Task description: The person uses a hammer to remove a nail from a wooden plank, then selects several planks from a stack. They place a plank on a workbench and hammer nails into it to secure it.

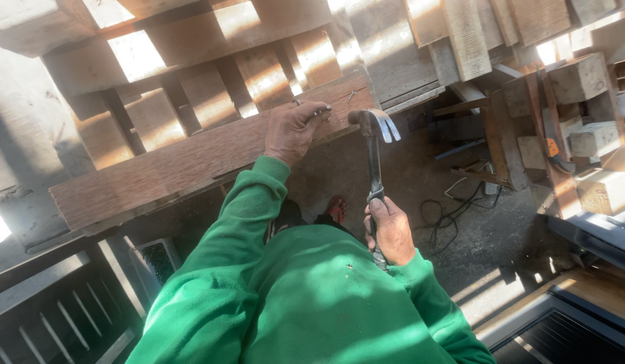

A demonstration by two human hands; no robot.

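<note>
- Hard sunlight from above, broken into patches and stripes by slats overhead.
- Blown-out highlights on the pallet boards (211, 74) at top left and on the floor (491, 296) at lower right.
- Deep shadow bottom left; detail there is crushed.
- Green sleeve (225, 256) dappled, half lit and half shaded.
- Wide-angle bending at the edges; straight boards curve.
- Centre sharp, no obvious motion blur on the hammer (374, 135).

The left hand (293, 129) rests on a reddish plank (191, 158), apparently pinching a nail; the right hand (391, 232) grips a claw hammer (374, 145).
</note>
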